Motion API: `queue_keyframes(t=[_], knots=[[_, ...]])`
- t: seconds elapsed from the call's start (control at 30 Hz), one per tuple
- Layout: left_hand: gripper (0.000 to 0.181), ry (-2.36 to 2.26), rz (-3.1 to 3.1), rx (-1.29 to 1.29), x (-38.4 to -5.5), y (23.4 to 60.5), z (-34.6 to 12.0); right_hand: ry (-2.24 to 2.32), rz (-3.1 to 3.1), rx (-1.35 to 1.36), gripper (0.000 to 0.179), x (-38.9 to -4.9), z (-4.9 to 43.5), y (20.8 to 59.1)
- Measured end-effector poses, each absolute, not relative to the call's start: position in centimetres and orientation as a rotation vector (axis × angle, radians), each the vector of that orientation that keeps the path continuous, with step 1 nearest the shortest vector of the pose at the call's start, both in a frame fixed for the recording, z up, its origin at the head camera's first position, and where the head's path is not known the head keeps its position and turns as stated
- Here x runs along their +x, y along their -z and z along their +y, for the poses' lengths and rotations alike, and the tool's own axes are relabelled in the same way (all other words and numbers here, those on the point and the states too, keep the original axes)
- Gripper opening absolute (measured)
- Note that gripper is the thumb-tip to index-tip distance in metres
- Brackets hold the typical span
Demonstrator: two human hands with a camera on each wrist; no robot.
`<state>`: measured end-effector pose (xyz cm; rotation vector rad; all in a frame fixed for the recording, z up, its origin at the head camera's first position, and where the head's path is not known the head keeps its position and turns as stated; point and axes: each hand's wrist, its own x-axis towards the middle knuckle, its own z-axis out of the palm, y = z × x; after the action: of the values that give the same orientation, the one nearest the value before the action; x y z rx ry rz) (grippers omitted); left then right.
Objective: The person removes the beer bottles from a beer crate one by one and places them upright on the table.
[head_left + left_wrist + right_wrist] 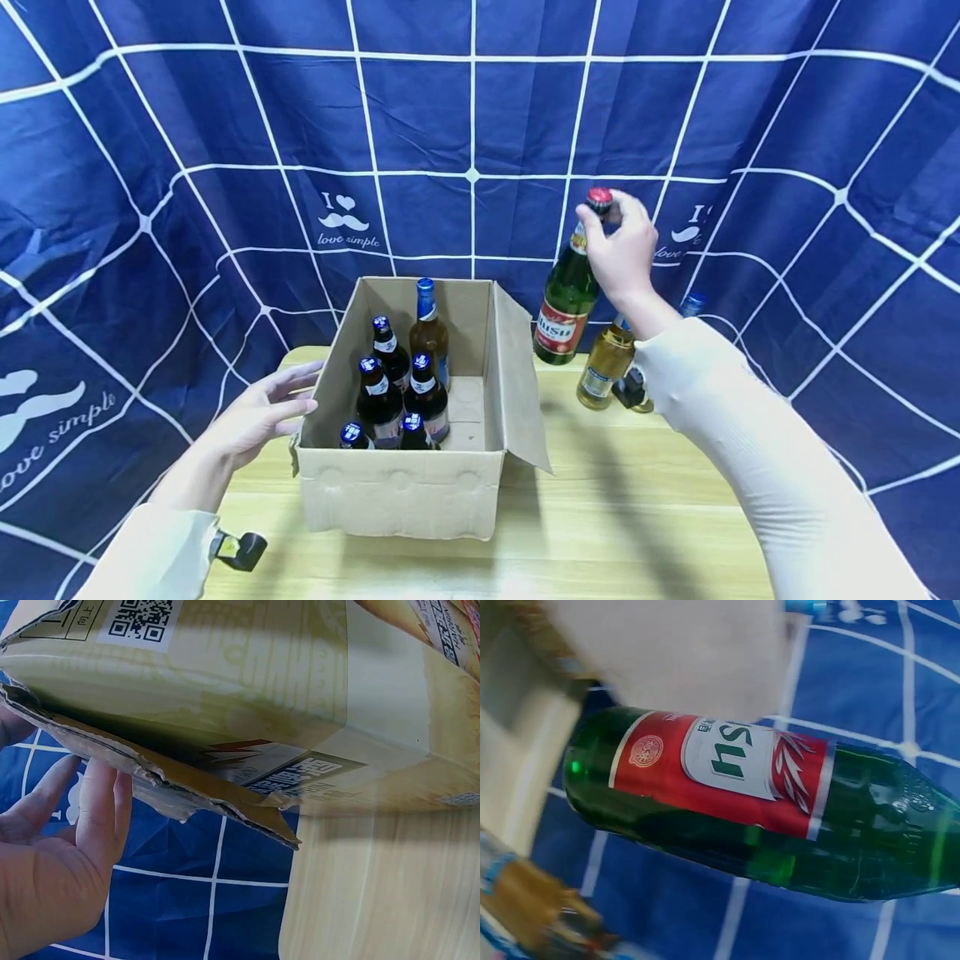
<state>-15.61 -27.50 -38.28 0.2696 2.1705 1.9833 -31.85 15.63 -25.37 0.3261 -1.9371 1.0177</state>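
Observation:
My right hand (626,250) grips a green beer bottle (567,292) by its neck, just under the red cap. The bottle hangs tilted to the right of the box, its base above the table; its red and white label (727,769) fills the right wrist view. At the left side of the cardboard box (401,492) is my left hand (258,414), its fingers extended along an outer flap (172,776). Inside the box stand several dark bottles (381,408) with blue caps and a taller amber bottle (430,337) at the back.
Behind my right forearm, pale golden bottles (606,367) stand on the wooden table (600,517). The box's right flap (521,375) folds outward towards them. A blue curtain with white lines (525,108) hangs around the back and sides.

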Motion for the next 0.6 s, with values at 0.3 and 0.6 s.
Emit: queue_keyframes(t=[0.3,0.6], knots=[[0.061,-1.985,2.174,0.282,-15.7,38.3,-27.5,-1.066,-2.126,0.193,0.038,-33.1,17.3,32.7],[0.061,-1.982,2.17,0.272,-15.7,38.3,-27.4,-1.12,-2.266,0.064,0.041,-34.4,18.3,37.4]])
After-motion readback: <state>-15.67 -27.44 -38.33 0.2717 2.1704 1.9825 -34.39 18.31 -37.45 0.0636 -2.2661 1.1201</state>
